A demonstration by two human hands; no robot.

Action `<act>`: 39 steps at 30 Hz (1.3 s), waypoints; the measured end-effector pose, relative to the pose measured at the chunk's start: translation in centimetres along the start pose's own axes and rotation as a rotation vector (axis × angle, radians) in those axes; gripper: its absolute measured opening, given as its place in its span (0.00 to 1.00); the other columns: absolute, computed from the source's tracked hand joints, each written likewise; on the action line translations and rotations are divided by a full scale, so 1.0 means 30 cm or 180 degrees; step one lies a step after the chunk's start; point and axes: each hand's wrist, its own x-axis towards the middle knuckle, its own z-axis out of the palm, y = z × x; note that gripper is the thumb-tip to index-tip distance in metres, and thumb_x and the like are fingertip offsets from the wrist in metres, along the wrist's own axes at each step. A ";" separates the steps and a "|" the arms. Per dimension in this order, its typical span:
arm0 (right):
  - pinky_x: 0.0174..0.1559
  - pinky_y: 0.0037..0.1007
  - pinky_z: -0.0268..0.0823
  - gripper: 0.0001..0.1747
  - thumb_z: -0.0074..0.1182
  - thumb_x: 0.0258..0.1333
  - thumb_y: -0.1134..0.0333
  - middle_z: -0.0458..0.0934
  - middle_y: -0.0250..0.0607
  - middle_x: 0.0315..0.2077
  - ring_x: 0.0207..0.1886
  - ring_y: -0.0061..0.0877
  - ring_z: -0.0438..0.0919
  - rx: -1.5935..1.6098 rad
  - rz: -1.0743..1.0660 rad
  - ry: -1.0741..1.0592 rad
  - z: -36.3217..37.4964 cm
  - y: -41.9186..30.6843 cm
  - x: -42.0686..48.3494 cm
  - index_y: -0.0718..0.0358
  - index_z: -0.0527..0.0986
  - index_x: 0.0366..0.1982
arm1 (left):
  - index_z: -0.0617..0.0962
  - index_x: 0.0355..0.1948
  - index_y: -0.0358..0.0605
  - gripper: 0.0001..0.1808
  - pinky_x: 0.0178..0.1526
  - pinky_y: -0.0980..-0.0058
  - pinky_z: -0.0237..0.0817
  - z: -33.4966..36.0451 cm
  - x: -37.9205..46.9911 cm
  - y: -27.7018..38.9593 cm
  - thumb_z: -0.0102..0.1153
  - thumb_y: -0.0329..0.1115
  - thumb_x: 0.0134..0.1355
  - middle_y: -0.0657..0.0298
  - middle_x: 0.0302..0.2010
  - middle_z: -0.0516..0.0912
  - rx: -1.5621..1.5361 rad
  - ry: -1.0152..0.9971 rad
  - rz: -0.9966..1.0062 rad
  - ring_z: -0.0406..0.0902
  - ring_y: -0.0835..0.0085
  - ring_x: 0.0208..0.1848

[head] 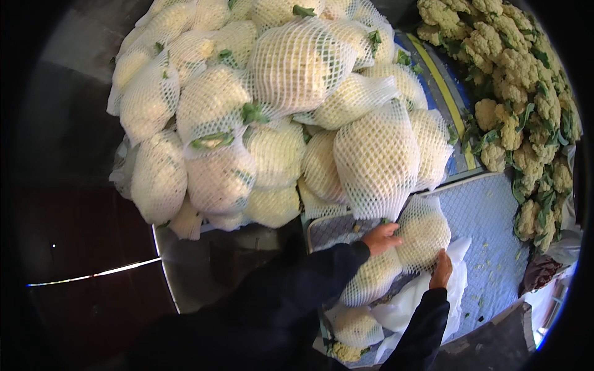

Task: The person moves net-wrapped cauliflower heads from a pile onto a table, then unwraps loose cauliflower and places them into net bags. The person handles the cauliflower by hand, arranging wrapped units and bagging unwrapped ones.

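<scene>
A cauliflower head in a white foam net sleeve (423, 237) lies between my two hands on the table, beside the big pile. My left hand (383, 238) is at its left side with fingertips against the net. My right hand (441, 270) presses on its lower right side. Just below my left hand is another netted cauliflower (374, 277). Nearer to me sits a partly sleeved cauliflower (355, 327), its florets showing at the lower end. White foam net sleeves (457, 283) lie crumpled under and beside my right hand.
Netted cauliflowers (297, 65) are heaped high ahead and to the left. Bare cauliflowers with green leaves (515, 69) form a pile at the right. Leaf scraps dot the quilted blue-grey table cover (487, 222). A plastic bag (552, 266) sits at the right edge.
</scene>
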 end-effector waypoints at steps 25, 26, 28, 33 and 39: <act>0.38 0.22 0.70 0.21 0.62 0.55 0.61 0.79 0.37 0.34 0.34 0.20 0.77 0.0602 0.0747 -0.1655 1.204 0.035 -0.733 0.70 0.76 0.45 | 0.59 0.66 0.45 0.40 0.70 0.51 0.52 -0.982 -0.952 -0.035 0.55 0.58 0.63 0.48 0.67 0.61 -0.2728 0.1854 0.0866 0.58 0.52 0.69; 0.38 0.23 0.70 0.23 0.62 0.55 0.59 0.79 0.36 0.34 0.35 0.20 0.77 0.0570 0.0807 -0.1590 1.250 0.048 -0.739 0.70 0.76 0.45 | 0.59 0.67 0.45 0.41 0.70 0.51 0.52 -0.984 -0.953 -0.027 0.56 0.58 0.62 0.50 0.67 0.61 -0.2841 0.1854 0.0863 0.58 0.52 0.69; 0.40 0.24 0.70 0.29 0.64 0.53 0.55 0.79 0.37 0.36 0.37 0.21 0.76 0.0408 0.0843 -0.1772 1.316 0.057 -0.729 0.72 0.74 0.47 | 0.58 0.67 0.46 0.44 0.70 0.51 0.52 -0.973 -0.945 0.009 0.58 0.60 0.59 0.52 0.67 0.61 -0.3046 0.1894 0.0904 0.58 0.54 0.70; 0.48 0.29 0.69 0.27 0.59 0.57 0.55 0.77 0.40 0.42 0.45 0.27 0.77 0.1059 0.0622 -0.1610 1.471 -0.074 -0.744 0.69 0.72 0.50 | 0.57 0.68 0.49 0.52 0.70 0.48 0.50 -0.983 -0.939 0.036 0.66 0.62 0.50 0.58 0.69 0.58 -0.3322 0.1980 0.1185 0.54 0.57 0.71; 0.55 0.34 0.68 0.36 0.58 0.56 0.46 0.74 0.47 0.49 0.52 0.34 0.75 0.1594 0.0834 -0.2055 1.593 -0.243 -0.791 0.71 0.70 0.53 | 0.56 0.70 0.50 0.56 0.70 0.48 0.48 -0.980 -0.937 0.103 0.68 0.64 0.46 0.60 0.71 0.55 -0.3487 0.2193 0.1147 0.51 0.57 0.72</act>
